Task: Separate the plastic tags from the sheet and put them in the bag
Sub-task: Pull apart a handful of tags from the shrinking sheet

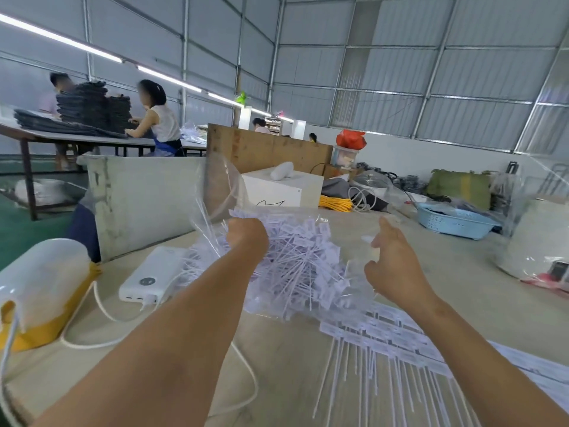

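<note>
Several joined tags (397, 343) nearest, flat on the pale worn surface (462, 272) at lower right: stiff white plastic, small rectangular heads in overlapping rows, thin straight tails fanned toward the viewer, probably parked within easy reach of the right hand. Beyond, heaped loose tags (301, 257) inside a clear, crinkly bag (221, 186), mouth lifted and held up by the left hand (246, 235), fingers curled over film and tags, likely to keep the opening wide. Right hand (397, 260) just beside the heap, fingers loosely spread, holding nothing certain; a pale scrap by the fingertips too blurred to name. Left of the bag, smooth white power bank (151, 275) with trailing cable (101, 315); farther off, perforated blue basket (455, 221).
</note>
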